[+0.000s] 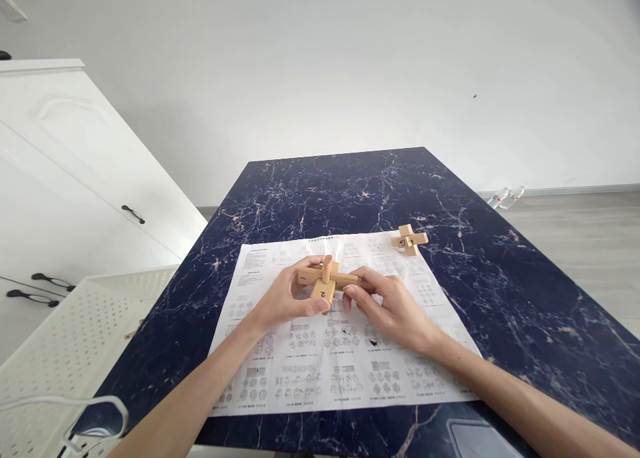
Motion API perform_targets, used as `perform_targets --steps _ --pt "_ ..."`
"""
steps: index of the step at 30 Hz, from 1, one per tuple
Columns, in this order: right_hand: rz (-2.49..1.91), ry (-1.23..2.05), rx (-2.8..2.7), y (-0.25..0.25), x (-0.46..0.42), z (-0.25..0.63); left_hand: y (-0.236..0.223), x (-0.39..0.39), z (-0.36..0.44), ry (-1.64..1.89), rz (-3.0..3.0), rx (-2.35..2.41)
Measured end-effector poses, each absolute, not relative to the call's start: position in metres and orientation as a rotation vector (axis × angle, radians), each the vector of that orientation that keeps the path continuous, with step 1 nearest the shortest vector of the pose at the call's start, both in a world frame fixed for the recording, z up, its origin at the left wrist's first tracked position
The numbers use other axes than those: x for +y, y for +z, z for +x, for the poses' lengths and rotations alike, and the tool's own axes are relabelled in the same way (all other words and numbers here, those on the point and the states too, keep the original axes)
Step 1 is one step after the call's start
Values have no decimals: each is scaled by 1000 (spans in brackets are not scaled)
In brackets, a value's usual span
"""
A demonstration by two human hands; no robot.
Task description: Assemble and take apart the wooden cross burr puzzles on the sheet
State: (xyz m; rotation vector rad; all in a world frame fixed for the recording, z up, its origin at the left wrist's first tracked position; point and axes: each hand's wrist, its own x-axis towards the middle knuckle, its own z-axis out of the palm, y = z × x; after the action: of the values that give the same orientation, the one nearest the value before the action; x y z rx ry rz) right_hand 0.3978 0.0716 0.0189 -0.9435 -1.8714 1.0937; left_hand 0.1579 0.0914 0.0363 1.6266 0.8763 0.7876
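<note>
A wooden cross-shaped burr puzzle (326,280) with a "2" on one bar end is held just above a white instruction sheet (330,365). My left hand (285,299) grips its left side, fingers curled round the bars. From the right, my right hand (387,305) pinches the right-hand bar. A second, smaller wooden cross puzzle (410,240) lies at the sheet's far right corner, apart from both hands.
The sheet lies on a dark blue marble-patterned table (500,278). A white perforated basket (65,351) stands at the left, beside white cabinet doors (75,191). A white cable (65,405) loops at the lower left. Grey floor shows at the right.
</note>
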Motion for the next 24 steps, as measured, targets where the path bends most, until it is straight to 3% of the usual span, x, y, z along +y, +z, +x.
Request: perform_targets --steps 5,11,24 --pt "-863 1347 -1706 17 72 391 33 90 160 959 1420 844" --pt "-525 1964 -1521 23 73 390 33 85 168 871 1315 609" --pt "-599 2035 -1320 15 77 398 34 89 160 942 1547 635"
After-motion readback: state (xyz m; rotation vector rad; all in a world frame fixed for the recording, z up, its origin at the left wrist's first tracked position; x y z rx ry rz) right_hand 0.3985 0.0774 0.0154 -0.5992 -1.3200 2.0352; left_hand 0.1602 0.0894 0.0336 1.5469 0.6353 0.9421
